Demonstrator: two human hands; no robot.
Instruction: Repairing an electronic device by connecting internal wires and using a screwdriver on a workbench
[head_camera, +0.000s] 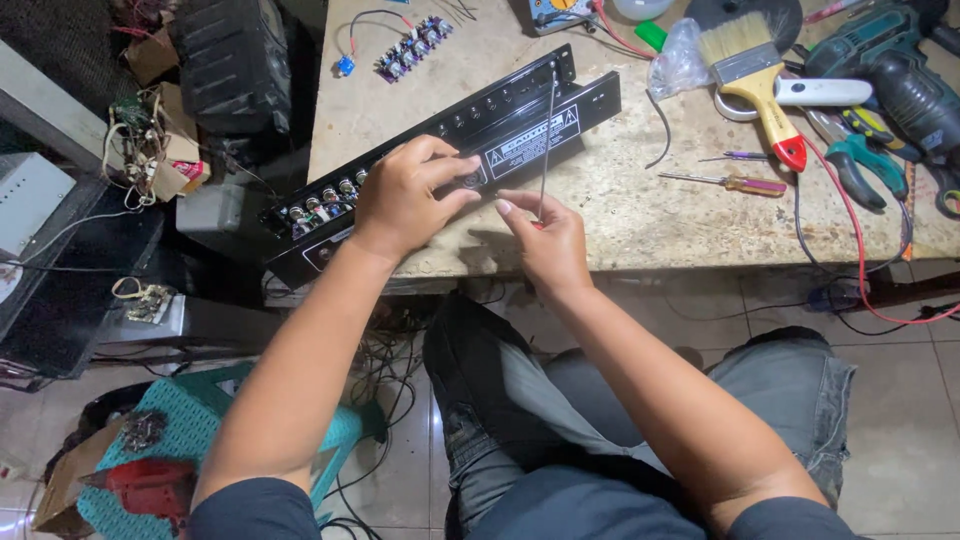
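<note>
Black rack unit (470, 135) is lying slantwise over the table's (640, 215) near left corner, its jack-lined end hanging past the left edge, while the left hand (405, 195) is pressing down on its middle with fingers spread apart and curled over the panel. Right hand (548, 238) is sitting at the table's near edge, its fingers pinched together on a thin metal rod (547, 140) standing up against the unit. Paintbrush (755, 75), small screwdrivers (735, 183), pliers (860, 150) and a drill (890, 60) are lying toward the far right corner.
</note>
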